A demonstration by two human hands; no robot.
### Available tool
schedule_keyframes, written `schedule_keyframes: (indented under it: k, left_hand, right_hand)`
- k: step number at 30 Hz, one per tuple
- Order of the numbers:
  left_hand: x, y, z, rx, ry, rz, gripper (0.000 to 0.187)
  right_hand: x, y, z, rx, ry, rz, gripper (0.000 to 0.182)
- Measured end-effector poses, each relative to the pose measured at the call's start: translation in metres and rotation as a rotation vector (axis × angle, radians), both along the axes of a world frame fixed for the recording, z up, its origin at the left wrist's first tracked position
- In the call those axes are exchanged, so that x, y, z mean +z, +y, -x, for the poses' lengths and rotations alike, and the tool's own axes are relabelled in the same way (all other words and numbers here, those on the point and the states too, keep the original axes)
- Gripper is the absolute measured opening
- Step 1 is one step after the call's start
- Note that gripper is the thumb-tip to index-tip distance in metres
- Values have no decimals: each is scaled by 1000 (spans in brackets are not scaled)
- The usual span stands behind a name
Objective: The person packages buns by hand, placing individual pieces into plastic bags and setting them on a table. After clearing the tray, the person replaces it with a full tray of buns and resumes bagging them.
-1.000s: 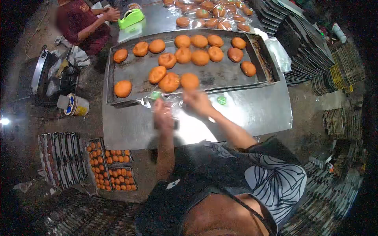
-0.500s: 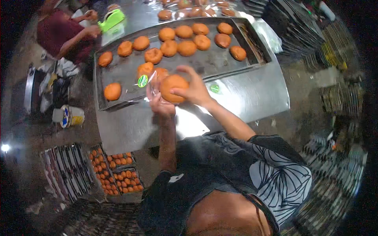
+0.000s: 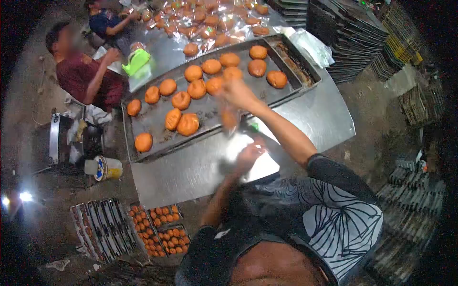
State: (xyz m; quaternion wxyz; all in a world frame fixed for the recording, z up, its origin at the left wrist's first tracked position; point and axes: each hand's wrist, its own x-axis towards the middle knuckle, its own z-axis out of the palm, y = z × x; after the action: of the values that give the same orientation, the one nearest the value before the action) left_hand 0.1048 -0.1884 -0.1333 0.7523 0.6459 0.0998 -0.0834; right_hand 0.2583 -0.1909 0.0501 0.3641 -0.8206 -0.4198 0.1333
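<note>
My right hand, blurred, is closed above the near side of the baking tray. Below it hangs a clear plastic bag with a brown bun inside, smeared by motion. Lower down, over the shiny metal table, is my left hand, apart from the bag; its fingers are too blurred to read. A green sticker shows partly beside the bagged bun. Several unwrapped buns lie spread across the tray.
Many bagged buns are heaped at the table's far end. A green tape dispenser stands near a co-worker in dark red; another person sits behind. Plastic bags lie right of the tray. Stacked trays stand beyond.
The bun between my hands is now in a bag hanging under my right hand, which moved up and right. My left hand let go and moved down and right. The view has shifted.
</note>
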Motion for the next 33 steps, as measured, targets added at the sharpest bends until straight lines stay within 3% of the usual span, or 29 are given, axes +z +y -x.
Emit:
schedule_keyframes:
  k: [1, 3, 5, 6, 7, 8, 9, 10, 11, 13, 15, 16, 17, 18, 20, 21, 23, 25, 26, 27, 29, 31, 32, 33]
  left_hand:
    - [39, -16, -3, -189, 137, -423, 37]
    - [-17, -25, -16, -202, -128, -964, 40]
    - [-61, -15, -24, -136, -295, -979, 35]
    - [-77, -6, -30, -176, -300, -937, 30]
    - [-83, 1, -36, -216, -307, -895, 25]
    - [-55, -4, -32, -41, -420, -700, 15]
    - [-36, 2, -27, -79, -347, -765, 14]
    - [-49, 13, -24, -95, -245, -699, 16]
    - [-25, 15, -22, -106, -194, -727, 17]
    - [-9, 13, -20, -54, -84, -526, 21]
    - [-10, -1, -25, -28, 23, -305, 21]
    - [-10, -10, -29, -17, 32, -302, 21]
    - [-10, -18, -30, -32, -62, -422, 21]
    - [-5, -18, -27, -52, -151, -549, 22]
    - [-4, -24, -13, -15, -33, -609, 25]
    - [-6, -32, -11, 13, 64, -646, 28]
    - [5, -49, -8, 21, 150, -567, 24]
    - [-1, -46, -15, 121, -75, -680, 19]
    - [3, -40, -17, 242, -328, -791, 15]
    - [24, -33, -20, 366, -571, -901, 12]
    - [40, -23, -13, 363, -355, -742, 9]
    - [66, -9, 1, 457, -354, -619, 18]
    - [75, 0, 3, 558, -372, -349, 33]
    - [79, 13, 5, 650, -393, -80, 48]
  right_hand:
    - [6, 13, -10, -4, -18, -22, 19]
    - [7, 33, -22, -64, -227, -656, 31]
    - [-3, 12, -2, -28, -464, -756, 35]
    - [-36, -5, 5, 48, -219, -706, 38]
    - [-47, -40, 20, 82, 139, -432, 44]
    - [-94, -64, 29, 71, 436, -433, 32]
    - [-116, -101, 41, 14, 497, -63, 26]
    - [-129, -132, 60, -26, 714, 63, 22]
    - [-200, -153, 67, 54, 763, -40, 19]
    - [-181, -170, 78, 40, 1015, -52, 16]
    - [-178, -166, 72, 96, 725, -140, 16]
    - [-186, -161, 71, 41, 997, -354, 17]
    - [-188, -166, 69, 57, 1012, -355, 17]
    - [-178, -173, 69, 73, 793, -210, 20]
    - [-188, -187, 73, 24, 318, 127, 30]
    - [-192, -192, 81, 26, 317, 140, 30]
    - [-191, -196, 100, -239, 435, -106, 31]
    - [-162, -182, 107, -337, 798, -122, 22]
    - [-175, -175, 98, -260, 981, -129, 18]
    - [-183, -156, 83, -425, 1732, -505, 21]
    - [-156, -127, 53, -202, 1975, -815, 28]
    - [-95, -71, 55, -361, 1415, -983, 33]
    - [-87, -56, 68, -360, 1422, -962, 33]
    - [-83, -41, 80, -132, 1593, -1107, 36]
